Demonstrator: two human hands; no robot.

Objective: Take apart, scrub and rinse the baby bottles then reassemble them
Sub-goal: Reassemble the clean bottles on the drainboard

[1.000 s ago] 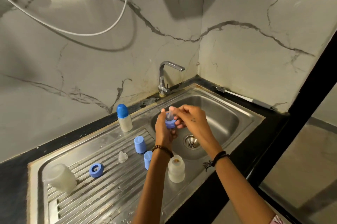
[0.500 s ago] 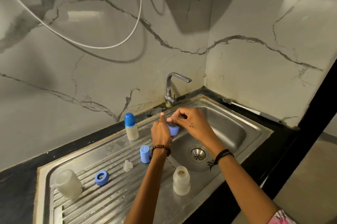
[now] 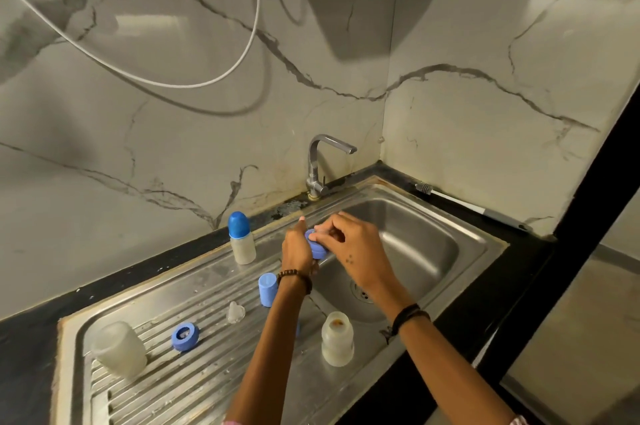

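Hands over sink [image 3: 485,244] edge — left hand [image 3: 296,248] grips blue collar [image 3: 317,248], right hand [image 3: 353,248] pinches its top.

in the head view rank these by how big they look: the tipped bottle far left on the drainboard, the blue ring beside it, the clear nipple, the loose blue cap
1. Tipped bottle, clearly largest, though it is also nearest the camera.
2. Loose blue cap and blue ring look too alike to rank.
3. Clear nipple, smallest.
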